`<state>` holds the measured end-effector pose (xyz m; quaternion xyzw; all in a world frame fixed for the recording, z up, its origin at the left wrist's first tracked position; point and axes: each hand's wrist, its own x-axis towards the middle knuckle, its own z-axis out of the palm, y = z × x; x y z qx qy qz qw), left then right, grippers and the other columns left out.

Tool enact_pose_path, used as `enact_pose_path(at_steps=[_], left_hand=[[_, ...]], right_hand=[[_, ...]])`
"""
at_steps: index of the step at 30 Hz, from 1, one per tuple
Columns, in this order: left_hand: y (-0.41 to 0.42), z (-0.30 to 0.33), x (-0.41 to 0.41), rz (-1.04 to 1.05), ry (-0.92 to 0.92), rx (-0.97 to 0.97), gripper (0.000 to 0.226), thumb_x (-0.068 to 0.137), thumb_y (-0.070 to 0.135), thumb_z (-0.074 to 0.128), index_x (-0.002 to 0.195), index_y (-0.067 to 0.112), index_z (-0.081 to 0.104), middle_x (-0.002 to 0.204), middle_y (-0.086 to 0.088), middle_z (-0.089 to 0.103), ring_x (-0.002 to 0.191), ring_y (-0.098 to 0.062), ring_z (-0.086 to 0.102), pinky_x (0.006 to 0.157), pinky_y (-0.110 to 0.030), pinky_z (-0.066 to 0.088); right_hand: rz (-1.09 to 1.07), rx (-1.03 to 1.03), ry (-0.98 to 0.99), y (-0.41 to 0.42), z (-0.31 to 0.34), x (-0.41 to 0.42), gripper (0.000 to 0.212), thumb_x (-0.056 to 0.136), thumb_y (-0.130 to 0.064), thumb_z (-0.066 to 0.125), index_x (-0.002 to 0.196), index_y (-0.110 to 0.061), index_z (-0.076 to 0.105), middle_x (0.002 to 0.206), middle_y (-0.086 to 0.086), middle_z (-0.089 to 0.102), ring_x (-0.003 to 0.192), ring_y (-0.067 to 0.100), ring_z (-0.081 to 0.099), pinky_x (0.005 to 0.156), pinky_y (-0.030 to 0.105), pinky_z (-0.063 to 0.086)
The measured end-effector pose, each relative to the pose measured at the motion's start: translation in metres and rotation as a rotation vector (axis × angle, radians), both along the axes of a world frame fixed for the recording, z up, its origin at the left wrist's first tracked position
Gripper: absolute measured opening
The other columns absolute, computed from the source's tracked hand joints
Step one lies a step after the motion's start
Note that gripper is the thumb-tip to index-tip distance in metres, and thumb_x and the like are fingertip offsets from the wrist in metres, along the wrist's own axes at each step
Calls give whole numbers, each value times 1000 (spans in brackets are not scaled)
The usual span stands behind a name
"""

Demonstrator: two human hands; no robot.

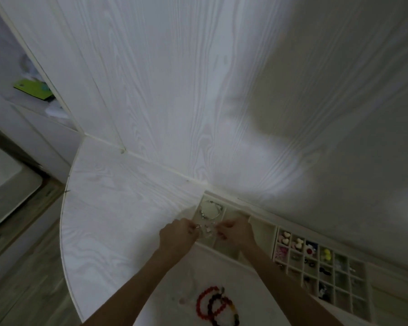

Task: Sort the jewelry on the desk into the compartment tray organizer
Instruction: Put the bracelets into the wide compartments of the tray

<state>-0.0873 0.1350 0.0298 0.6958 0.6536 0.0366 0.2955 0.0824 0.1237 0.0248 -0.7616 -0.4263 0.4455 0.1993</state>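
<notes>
your left hand (pixel 178 234) and right hand (pixel 236 232) meet over the near edge of the cream compartment tray (pixel 262 228), each with fingers curled and pinching an end of a small silvery jewelry piece (pixel 206 228), too blurred to identify. a silver bracelet (pixel 209 209) lies in the tray's far-left compartment. red and dark beaded bracelets (pixel 216 304) lie on the white worktop (pixel 118 208) between your forearms; the small-cell organizer (pixel 320 267) to the right holds colourful trinkets.
</notes>
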Motion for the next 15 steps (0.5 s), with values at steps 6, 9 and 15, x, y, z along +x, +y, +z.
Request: enact_pose_path(at_steps=[6, 9, 15], left_hand=[[6, -3, 5, -163, 229, 136, 31, 92, 39, 46, 88, 19, 68, 88, -2, 68, 79, -18, 64, 60, -22, 36], [5, -2, 3, -193, 286, 177, 26, 90, 35, 45, 88, 20, 66, 87, -1, 67, 77, -19, 63, 59, -23, 35], [1, -1, -8, -410, 99, 538, 17, 62, 15, 77, 77, 16, 68, 83, -1, 65, 75, -22, 61, 58, -29, 49]], right_hand=[[189, 80, -301, -1, 3, -6, 22, 85, -40, 63, 95, -24, 75, 95, -6, 72, 83, 7, 65, 70, 22, 49], [245, 141, -399, -2, 4, -7, 24, 85, -40, 62, 102, -26, 71, 102, -6, 69, 93, 10, 62, 75, 23, 47], [581, 419, -646, -5, 0, 0, 27, 88, -28, 51, 111, -26, 65, 124, 0, 54, 121, 20, 43, 96, 30, 31]])
